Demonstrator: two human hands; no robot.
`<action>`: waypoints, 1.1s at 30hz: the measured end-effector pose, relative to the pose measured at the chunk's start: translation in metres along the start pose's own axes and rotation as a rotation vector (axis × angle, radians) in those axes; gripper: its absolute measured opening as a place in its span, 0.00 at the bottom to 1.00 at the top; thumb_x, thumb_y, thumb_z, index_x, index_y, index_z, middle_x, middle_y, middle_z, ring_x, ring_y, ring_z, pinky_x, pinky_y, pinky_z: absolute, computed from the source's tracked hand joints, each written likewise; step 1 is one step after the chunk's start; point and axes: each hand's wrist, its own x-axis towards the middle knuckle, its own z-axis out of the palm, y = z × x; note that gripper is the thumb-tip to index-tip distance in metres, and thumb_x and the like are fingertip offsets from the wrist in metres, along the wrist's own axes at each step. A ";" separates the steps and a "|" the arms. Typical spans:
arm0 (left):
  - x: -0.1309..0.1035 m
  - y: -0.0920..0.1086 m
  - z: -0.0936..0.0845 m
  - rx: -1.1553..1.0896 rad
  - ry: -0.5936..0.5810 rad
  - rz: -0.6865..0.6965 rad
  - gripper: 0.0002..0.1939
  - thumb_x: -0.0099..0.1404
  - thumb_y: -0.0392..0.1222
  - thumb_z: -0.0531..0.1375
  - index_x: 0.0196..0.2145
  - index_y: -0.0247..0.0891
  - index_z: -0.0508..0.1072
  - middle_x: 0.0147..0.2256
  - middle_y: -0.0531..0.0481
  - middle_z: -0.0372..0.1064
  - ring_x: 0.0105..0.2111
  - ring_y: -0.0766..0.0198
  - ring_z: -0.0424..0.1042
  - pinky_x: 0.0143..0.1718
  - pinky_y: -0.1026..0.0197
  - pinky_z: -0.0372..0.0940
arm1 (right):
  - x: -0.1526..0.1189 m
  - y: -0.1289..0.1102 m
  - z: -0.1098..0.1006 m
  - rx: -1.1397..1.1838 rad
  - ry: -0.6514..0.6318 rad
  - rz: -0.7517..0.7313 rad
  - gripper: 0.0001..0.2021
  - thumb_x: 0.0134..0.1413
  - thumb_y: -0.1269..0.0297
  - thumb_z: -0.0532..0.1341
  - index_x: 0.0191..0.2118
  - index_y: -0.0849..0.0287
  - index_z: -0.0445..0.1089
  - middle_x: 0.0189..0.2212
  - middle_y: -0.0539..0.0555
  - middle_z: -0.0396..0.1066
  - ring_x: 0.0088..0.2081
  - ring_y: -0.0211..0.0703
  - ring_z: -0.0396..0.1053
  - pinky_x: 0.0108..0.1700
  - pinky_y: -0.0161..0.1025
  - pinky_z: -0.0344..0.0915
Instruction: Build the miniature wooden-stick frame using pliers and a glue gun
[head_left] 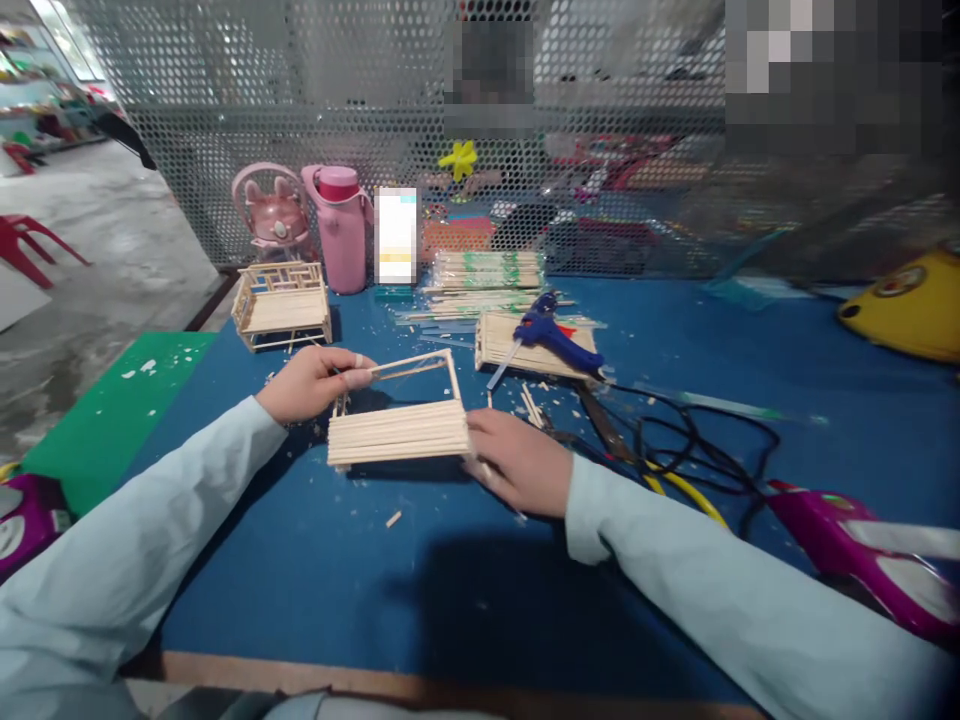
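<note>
Between my hands is a small wooden-stick bench [397, 432], with a slatted seat and an open frame rising behind it. My left hand [311, 382] pinches the top left corner of that frame, a ring-like band on one finger. My right hand [519, 458] grips the right end of the slatted seat; its fingertips are partly hidden. Behind my right hand, a blue glue gun [555, 340] with a clear glue stick rests on a flat stick panel [491, 345]. A finished-looking stick bench [281, 310] stands at the back left.
Bundled wooden sticks [487, 270] lie at the back, beside a lit phone [396, 235], a pink bottle [343, 235] and a pink rabbit-eared container [274, 215]. Right of my hand are pliers [604, 420], tangled black cables [697, 440] and a purple object [862, 550]. A perforated metal screen [360, 130] closes the back.
</note>
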 end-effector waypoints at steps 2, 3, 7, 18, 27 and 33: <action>0.001 -0.002 -0.001 -0.005 0.021 -0.008 0.16 0.60 0.50 0.56 0.36 0.36 0.78 0.31 0.49 0.76 0.29 0.63 0.71 0.32 0.61 0.66 | -0.006 0.001 -0.006 0.011 0.006 0.008 0.06 0.50 0.69 0.55 0.34 0.60 0.69 0.36 0.60 0.68 0.40 0.48 0.65 0.44 0.48 0.64; 0.001 -0.003 -0.002 -0.006 0.030 -0.009 0.16 0.60 0.50 0.56 0.36 0.36 0.77 0.30 0.49 0.76 0.29 0.63 0.71 0.32 0.61 0.66 | -0.007 0.002 -0.007 0.018 0.018 0.018 0.09 0.48 0.69 0.55 0.36 0.61 0.68 0.38 0.62 0.67 0.42 0.50 0.65 0.45 0.50 0.64; 0.000 -0.001 -0.001 0.005 0.047 0.000 0.16 0.60 0.49 0.56 0.35 0.36 0.78 0.29 0.49 0.75 0.27 0.64 0.70 0.30 0.61 0.66 | 0.003 -0.001 -0.003 0.046 0.064 0.053 0.27 0.38 0.72 0.56 0.51 0.66 0.62 0.51 0.69 0.62 0.55 0.58 0.58 0.55 0.56 0.56; -0.003 0.002 0.005 0.078 0.110 0.049 0.14 0.62 0.48 0.55 0.34 0.37 0.78 0.33 0.49 0.77 0.33 0.62 0.72 0.38 0.60 0.65 | 0.015 -0.040 -0.028 0.796 -0.131 0.325 0.25 0.53 0.62 0.49 0.57 0.63 0.54 0.24 0.47 0.64 0.25 0.36 0.66 0.33 0.37 0.67; -0.001 -0.002 -0.008 0.079 0.344 -0.032 0.15 0.58 0.48 0.58 0.34 0.35 0.78 0.31 0.47 0.77 0.32 0.60 0.71 0.37 0.60 0.63 | -0.005 -0.020 -0.032 0.159 -0.298 0.548 0.12 0.53 0.70 0.51 0.37 0.59 0.70 0.26 0.55 0.70 0.30 0.43 0.68 0.35 0.39 0.62; 0.002 -0.007 -0.019 -0.092 0.466 -0.110 0.21 0.58 0.55 0.58 0.35 0.33 0.77 0.29 0.48 0.74 0.28 0.64 0.67 0.30 0.63 0.61 | -0.009 -0.014 -0.047 -0.223 -0.332 0.630 0.11 0.47 0.77 0.51 0.29 0.61 0.71 0.24 0.62 0.71 0.29 0.52 0.71 0.31 0.44 0.61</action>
